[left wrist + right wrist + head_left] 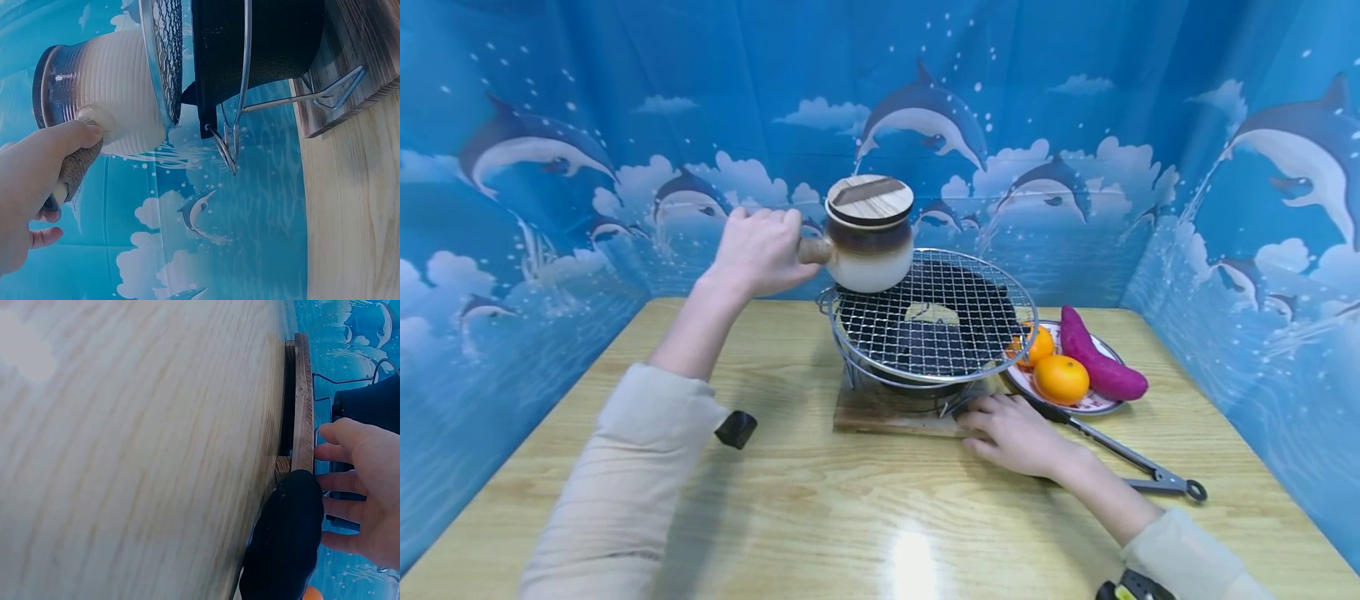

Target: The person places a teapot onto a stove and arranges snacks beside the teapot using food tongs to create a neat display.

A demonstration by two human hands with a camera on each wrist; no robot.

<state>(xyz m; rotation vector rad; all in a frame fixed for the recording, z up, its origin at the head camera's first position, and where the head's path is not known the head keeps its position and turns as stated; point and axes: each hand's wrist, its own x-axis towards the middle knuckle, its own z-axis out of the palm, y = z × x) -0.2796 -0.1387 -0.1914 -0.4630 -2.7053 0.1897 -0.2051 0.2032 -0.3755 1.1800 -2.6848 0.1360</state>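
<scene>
My left hand (760, 250) grips the side handle (815, 251) of a cream-and-brown ceramic pot (871, 260) with a wooden lid (870, 200). The pot is upright over the left back part of a round wire grate (970, 312); whether its base touches the mesh I cannot tell. Beneath the grate is a black stove (262, 47) on a wooden board (880, 419). My right hand (1015, 433) lies at the board's front right corner, fingers extended toward it in the right wrist view. Beside that hand are black-and-grey tongs (1120, 451), with a dark scalloped tip (284, 544).
Right of the stove, a patterned plate (1101, 408) holds oranges (1061, 380) and a purple sweet potato (1105, 371), partly under the grate's rim. A blue dolphin-print curtain (760, 75) surrounds the wooden table (820, 517) at the back and sides.
</scene>
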